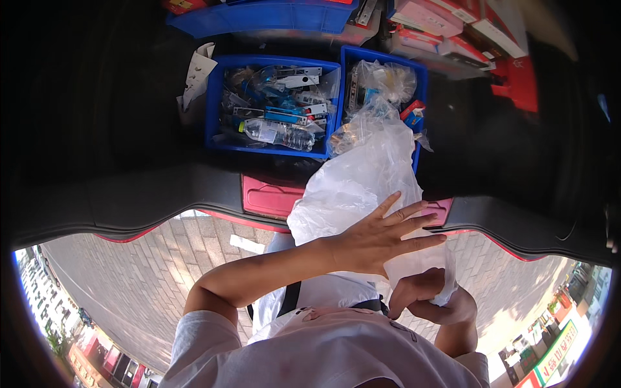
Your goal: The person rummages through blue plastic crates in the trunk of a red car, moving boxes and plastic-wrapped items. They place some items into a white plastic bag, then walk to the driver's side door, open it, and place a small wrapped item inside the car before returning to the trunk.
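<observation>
A large translucent white plastic bag [359, 174] stretches from the right-hand blue bin down toward my body. My left hand [378, 240] rests on the bag with its fingers stretched out and spread apart. Close to my chest, my right hand [432, 299] is closed around the bag's gathered near end. The bag's far end lies over the bin, among clear plastic packets [388, 81] of parts too blurred to name.
A blue bin [208, 107] at the left holds metal fittings and a plastic bottle [278, 133] with a yellow-green cap. Farther back sit another blue bin [259, 19] and several boxes [446, 26]. The vehicle's dark rear edge [149, 194] curves across, above brick paving [174, 258].
</observation>
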The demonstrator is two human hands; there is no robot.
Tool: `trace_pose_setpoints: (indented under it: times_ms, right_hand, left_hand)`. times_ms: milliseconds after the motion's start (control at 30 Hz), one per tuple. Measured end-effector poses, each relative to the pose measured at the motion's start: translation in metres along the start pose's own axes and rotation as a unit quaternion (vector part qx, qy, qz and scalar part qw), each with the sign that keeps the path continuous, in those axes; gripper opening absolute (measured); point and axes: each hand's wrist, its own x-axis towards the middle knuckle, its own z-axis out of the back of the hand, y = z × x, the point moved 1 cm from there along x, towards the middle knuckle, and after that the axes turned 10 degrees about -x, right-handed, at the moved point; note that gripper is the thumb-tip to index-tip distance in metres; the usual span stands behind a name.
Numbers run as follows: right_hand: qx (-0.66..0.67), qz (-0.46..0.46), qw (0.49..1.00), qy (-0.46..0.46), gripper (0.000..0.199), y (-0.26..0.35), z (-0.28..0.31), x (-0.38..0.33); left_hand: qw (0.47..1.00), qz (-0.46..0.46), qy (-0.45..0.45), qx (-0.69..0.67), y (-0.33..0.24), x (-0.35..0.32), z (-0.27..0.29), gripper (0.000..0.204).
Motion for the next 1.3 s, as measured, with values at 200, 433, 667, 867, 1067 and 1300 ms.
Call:
trace_pose_setpoints:
  times_ms: [200, 433, 667, 867, 1067, 1300]
  right_hand:
    - [-0.340, 0.007, 0.856, -0.390, 0.022, -0.040, 0.034, -0.054]
    - [0.101, -0.076, 0.966, -0.225, 0.117, -0.107, -0.009, -0.075]
    - [0.098, -0.069, 0.879, -0.462, 0.044, -0.158, -0.171, -0.053]
    - [0.589, 0.036, 0.641, -0.491, 0.023, -0.171, -0.209, -0.080]
    - [0.624, 0.458, 0.550, -0.314, 0.030, -0.242, -0.325, -0.013]
    - [0.303, 0.026, 0.746, -0.593, 0.039, -0.120, -0.405, 0.045]
  left_hand:
    - [0.957, 0.264, 0.003, -0.124, 0.032, -0.053, -0.053, 0.049]
    - [0.500, 0.286, -0.374, -0.727, -0.015, -0.073, -0.045, 0.012]
    - [0.756, 0.131, -0.411, -0.493, -0.046, -0.056, -0.084, 0.020]
    - [0.986, 0.013, 0.165, -0.011, -0.061, -0.136, -0.097, 0.046]
    - [0.996, -0.062, 0.063, -0.010, -0.130, -0.214, -0.147, 0.050]
    - [0.984, -0.003, -0.177, -0.014, -0.123, -0.265, -0.064, 0.038]
